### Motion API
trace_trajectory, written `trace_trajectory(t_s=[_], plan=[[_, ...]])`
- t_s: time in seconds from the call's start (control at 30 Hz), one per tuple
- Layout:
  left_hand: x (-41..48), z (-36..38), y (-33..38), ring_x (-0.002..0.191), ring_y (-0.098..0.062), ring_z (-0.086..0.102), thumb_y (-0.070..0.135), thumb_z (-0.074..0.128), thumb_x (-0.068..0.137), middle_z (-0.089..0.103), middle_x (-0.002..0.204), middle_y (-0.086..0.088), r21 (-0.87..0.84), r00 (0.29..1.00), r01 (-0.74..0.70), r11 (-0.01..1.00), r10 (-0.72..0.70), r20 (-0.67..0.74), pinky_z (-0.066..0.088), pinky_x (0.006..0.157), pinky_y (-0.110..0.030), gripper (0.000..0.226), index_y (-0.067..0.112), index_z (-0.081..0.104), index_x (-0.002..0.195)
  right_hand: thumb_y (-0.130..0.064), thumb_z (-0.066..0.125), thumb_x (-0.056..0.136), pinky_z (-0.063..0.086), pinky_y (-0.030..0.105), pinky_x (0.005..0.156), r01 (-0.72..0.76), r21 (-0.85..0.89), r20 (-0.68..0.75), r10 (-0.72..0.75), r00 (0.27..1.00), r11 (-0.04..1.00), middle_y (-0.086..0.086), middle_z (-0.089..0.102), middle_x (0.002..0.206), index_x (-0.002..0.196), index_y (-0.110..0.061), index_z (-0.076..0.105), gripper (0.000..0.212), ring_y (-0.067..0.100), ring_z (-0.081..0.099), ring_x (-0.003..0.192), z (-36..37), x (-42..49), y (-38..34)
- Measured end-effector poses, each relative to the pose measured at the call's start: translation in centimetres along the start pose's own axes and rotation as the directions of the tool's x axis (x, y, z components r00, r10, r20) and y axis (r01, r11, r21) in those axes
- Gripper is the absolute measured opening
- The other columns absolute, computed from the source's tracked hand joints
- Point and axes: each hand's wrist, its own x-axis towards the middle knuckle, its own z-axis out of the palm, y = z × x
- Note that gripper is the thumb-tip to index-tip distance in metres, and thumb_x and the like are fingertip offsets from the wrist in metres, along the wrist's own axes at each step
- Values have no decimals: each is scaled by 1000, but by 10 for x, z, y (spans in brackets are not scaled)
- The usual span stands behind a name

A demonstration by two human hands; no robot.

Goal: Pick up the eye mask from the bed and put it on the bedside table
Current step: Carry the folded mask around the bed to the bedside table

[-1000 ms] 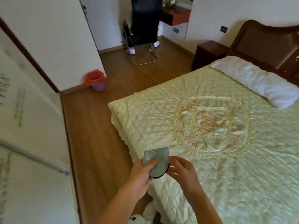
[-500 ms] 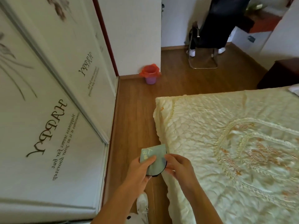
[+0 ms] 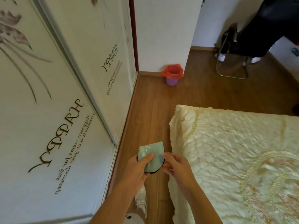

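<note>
The eye mask (image 3: 153,151) is a folded pale green pad with a black rim, held in the air over the wooden floor just left of the bed's corner. My left hand (image 3: 137,170) grips its left side with the thumb on top. My right hand (image 3: 176,165) pinches its right edge. The bed (image 3: 234,151) with its cream quilted cover fills the right side. The bedside table is out of view.
A white wardrobe (image 3: 56,110) with "HAPPY" lettering lines the left. A narrow strip of wooden floor (image 3: 150,113) runs between it and the bed. A purple bin with a red bag (image 3: 172,75) stands by the wall. A chair draped in dark cloth (image 3: 239,50) is at the back right.
The view has swung left, away from the pillow and bedside table toward the wardrobe. Both hands keep hold of the eye mask, which is now beside the bed rather than over it.
</note>
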Motion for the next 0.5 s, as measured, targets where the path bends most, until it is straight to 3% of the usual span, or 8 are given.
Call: trace_trajectory(t_s=[0.13, 0.2, 0.33, 0.5], plan=[[62, -2, 59, 99, -30, 69, 10, 68, 87, 71, 113, -19, -27, 1000, -16, 999, 16, -13, 62, 69, -32, 31, 5, 62, 117, -27, 70, 91, 63, 35, 85, -8, 21, 20, 8, 1000, 1000, 15, 80, 91, 102, -13, 76, 19, 19, 76, 87, 29, 65, -44], [90, -3, 88, 99, -29, 69, 11, 69, 86, 71, 112, -18, -26, 1000, -18, 1000, 17, -15, 60, 68, -32, 34, 5, 61, 118, -26, 69, 92, 63, 31, 83, 0, 16, 27, -1, 1000, 1000, 12, 80, 93, 104, -13, 76, 19, 17, 76, 88, 43, 92, -67], [137, 1, 136, 97, -27, 69, 12, 69, 86, 73, 106, -15, -33, 999, -32, 999, 32, 0, 59, 72, -34, 27, 7, 64, 112, -28, 71, 90, 62, 36, 88, 15, 33, 20, -16, 1000, 999, 7, 81, 93, 100, -17, 77, 17, 23, 76, 94, 62, 141, -102], [188, 8, 170, 100, -28, 69, 14, 70, 86, 72, 108, -15, -15, 1000, -30, 999, 30, -2, 59, 76, -37, 32, 7, 63, 116, -29, 71, 90, 63, 31, 82, -1, 54, -4, 1, 1000, 999, 6, 81, 90, 100, -14, 77, 18, 21, 76, 91, 72, 194, -128]])
